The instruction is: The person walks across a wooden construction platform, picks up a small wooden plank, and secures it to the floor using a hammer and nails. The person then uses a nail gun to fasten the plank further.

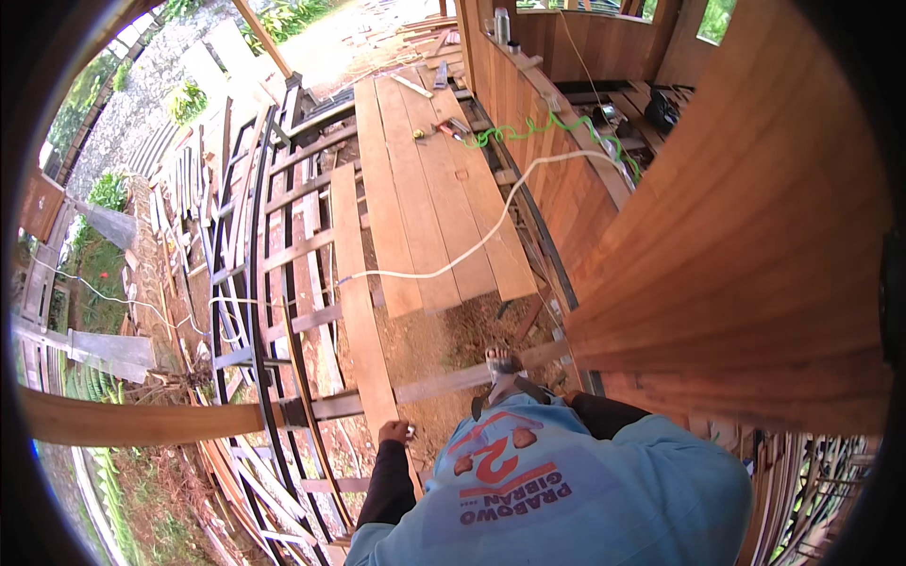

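My left hand (396, 433) is at the near part of a long loose plank (349, 245), fingers curled round a small pale item that I cannot make out. My right forearm in a dark sleeve runs in behind my light blue shirt, and its hand is hidden. My foot (500, 363) rests by a crossbeam (538, 357) over bare soil. Ahead, several boards (396, 189) lie side by side on the frame, with a white hose (434, 274) across them. At their far part are a tape measure (418, 134) and a red-handled tool (446, 128).
Open joists (302, 247) with gaps and scrap timber below are on the left. A wooden wall (708, 283) stands close on the right, with a coiled green hose (528, 127) along its low part. A metal flask (502, 24) stands on the far ledge.
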### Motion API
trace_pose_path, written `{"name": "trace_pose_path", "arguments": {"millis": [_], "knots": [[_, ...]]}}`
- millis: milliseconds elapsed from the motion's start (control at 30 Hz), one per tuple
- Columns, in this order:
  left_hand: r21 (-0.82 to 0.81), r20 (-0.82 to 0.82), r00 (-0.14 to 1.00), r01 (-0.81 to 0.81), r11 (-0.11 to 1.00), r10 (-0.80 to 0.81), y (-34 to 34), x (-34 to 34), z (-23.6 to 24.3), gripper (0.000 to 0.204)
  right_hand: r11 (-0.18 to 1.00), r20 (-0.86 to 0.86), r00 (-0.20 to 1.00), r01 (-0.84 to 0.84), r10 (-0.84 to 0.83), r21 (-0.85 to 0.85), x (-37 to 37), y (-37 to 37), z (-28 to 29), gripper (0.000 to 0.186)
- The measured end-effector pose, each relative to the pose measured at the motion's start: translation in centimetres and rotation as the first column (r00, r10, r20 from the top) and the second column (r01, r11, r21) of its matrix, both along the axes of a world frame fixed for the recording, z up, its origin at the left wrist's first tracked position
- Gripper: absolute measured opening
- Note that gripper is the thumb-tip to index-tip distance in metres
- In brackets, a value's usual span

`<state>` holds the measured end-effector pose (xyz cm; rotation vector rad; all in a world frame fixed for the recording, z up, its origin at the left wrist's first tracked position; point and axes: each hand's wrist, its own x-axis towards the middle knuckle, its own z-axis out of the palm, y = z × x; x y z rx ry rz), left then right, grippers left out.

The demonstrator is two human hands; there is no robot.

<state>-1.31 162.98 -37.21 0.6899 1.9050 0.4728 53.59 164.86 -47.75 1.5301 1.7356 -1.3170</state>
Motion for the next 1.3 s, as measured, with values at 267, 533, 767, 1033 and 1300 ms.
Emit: {"name": "trace_pose_path", "arguments": {"millis": [267, 533, 767, 1033, 1300], "knots": [[-0.104, 0.037, 0.996, -0.072, 0.992, 0.076, 13.6, 2.7, 2.1, 0.026, 0.719, 0.043, 0.725, 0.688, -0.688, -0.099, 3.3, 18.8, 3.6, 0.059], [-0.026, -0.108, 0.938, 0.327, 0.945, -0.328, 28.1, 6.1, 4.1, 0.037, 0.959, 0.113, 0.992, 0.020, -0.054, 0.283, -0.7, 36.7, 7.3, 0.029], [0.067, -0.280, 0.957, 0.104, 0.992, -0.082, 38.9, 0.5, -2.3, 0.046, 0.931, 0.066, 0.944, -0.329, 0.322, 0.156, -6.1, 46.1, 0.8, 0.030], [0.175, -0.167, 0.911, -0.349, 0.920, 0.377, 42.5, -1.4, 2.5, 0.039, 0.874, 0.047, 0.875, -0.484, 0.482, 0.044, -7.4, 61.3, 0.5, 0.033], [-0.032, -0.198, 0.745, -0.655, 0.755, 0.637, 27.1, 3.3, -1.5, 0.038, 0.844, 0.033, 0.912, 0.391, -0.409, -0.366, -15.2, 73.3, 0.8, 0.037]]}}
